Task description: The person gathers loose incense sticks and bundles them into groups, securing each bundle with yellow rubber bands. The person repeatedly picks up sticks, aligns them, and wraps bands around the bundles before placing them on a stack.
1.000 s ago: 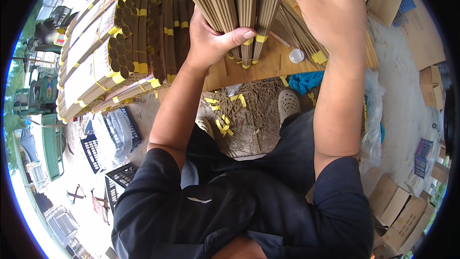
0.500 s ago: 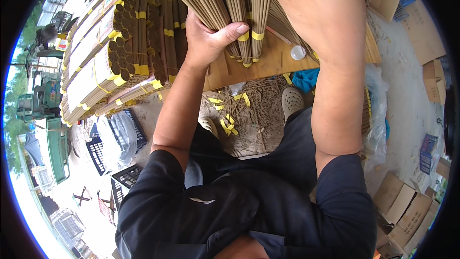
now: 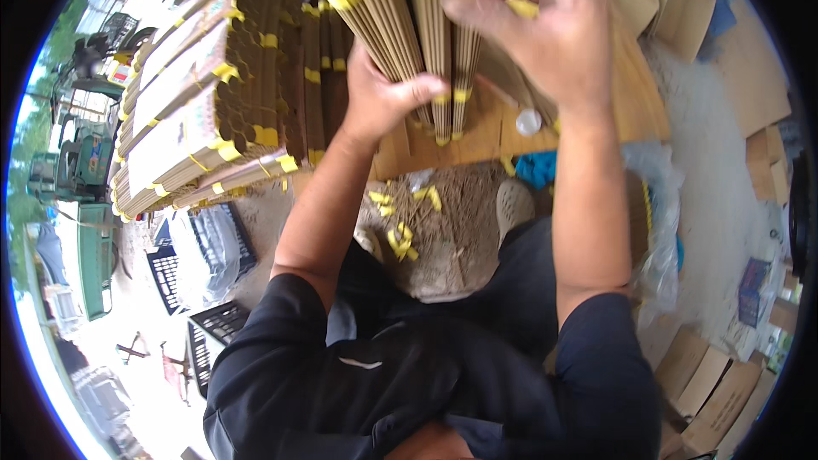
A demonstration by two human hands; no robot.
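My left hand (image 3: pixel 380 104) is wrapped round the lower part of several bundles of incense sticks (image 3: pixel 433 34), its thumb lying across their front. Thin brown sticks make up each bundle, with yellow bands near the top and bottom. They stand upright, leaning slightly, over the wooden table (image 3: pixel 626 111). Beside their upper right end is my right hand (image 3: pixel 558 47), fingers and thumb apart. Its thumb overlaps the rightmost bundle; whether it touches cannot be told. The left fingers are hidden behind the bundles.
Wrapped incense bundles are stacked high (image 3: pixel 183 111) on the left. A small round white lid-like piece (image 3: pixel 528 123) lies on the table. Below are yellow scraps (image 3: pixel 400 240), a blue cloth (image 3: pixel 535 169) and black crates (image 3: pixel 217 324). Cardboard boxes (image 3: pixel 711 388) stand right, past clear plastic (image 3: pixel 656 230).
The bundles and my left hand have come lower in the picture, showing more of the yellow upper bands. My right hand has drawn down, its spread fingers now visible beside the bundles.
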